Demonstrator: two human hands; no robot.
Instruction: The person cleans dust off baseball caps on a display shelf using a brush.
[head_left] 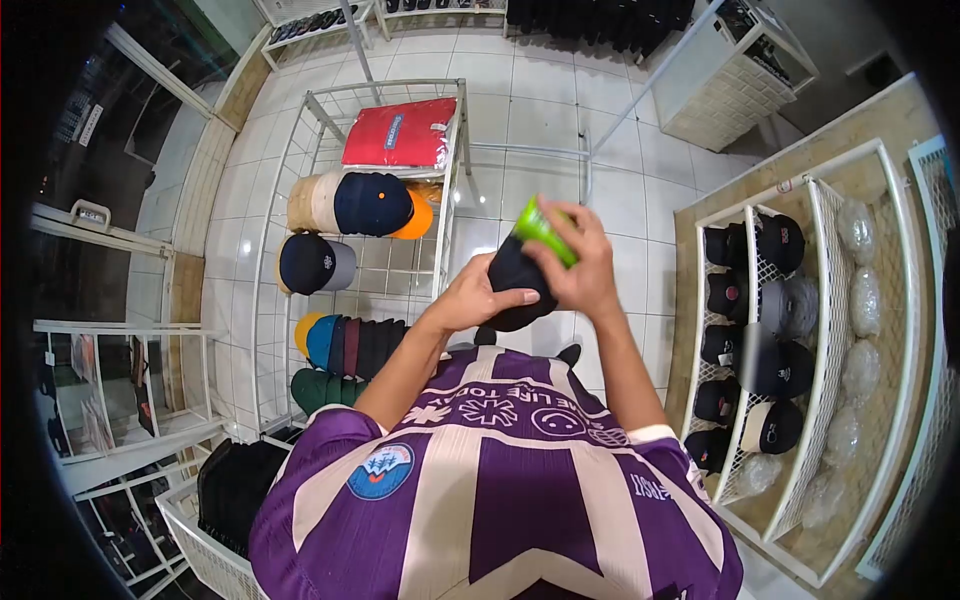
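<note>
In front of my chest I hold a black cap, with a bright green part at its upper end that looks like the brim. My left hand grips the black crown from the left, thumb across it. The fingers of my right hand close over the green part from the right, slightly blurred. Just left of my hands, a white wire rack carries a navy cap with an orange brim and a black and grey cap.
A red packaged garment lies atop the wire rack. Lower down are stacked coloured caps. At right, a white shelf unit holds several caps and clear plastic-wrapped items. A metal rail crosses behind my hands.
</note>
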